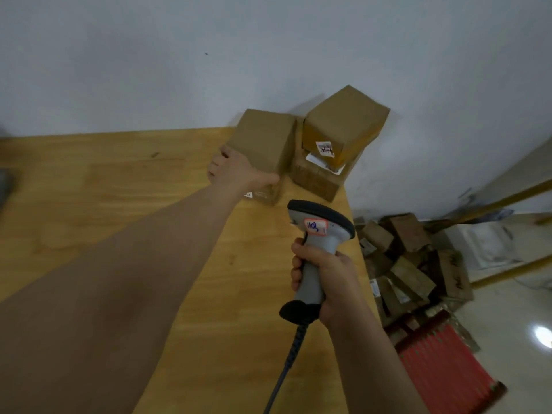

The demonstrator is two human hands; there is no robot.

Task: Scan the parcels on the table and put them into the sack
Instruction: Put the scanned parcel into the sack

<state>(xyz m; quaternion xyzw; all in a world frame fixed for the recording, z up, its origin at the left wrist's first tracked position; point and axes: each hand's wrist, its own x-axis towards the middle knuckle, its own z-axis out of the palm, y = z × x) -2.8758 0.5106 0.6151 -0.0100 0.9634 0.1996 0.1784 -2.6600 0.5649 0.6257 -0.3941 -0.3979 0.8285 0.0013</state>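
Behind left hand (pixel 239 172), parcel (pixel 263 138), label (pixel 248 194) half-hidden

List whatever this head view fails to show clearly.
- Label on the parcel the left hand grips: head view, mostly behind the wrist, too small.
- Sticker on the top stacked parcel: blurred, unreadable.
- Barcode scanner in the right hand: window faces away; cable cut by bottom edge.
- Red striped sack: mouth lost among piled parcels.
- Dark object at left edge: blurred, cut off.

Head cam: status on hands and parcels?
Left hand grips near parcel. Right hand holds scanner, close by. Stacked parcels crowd its right side.
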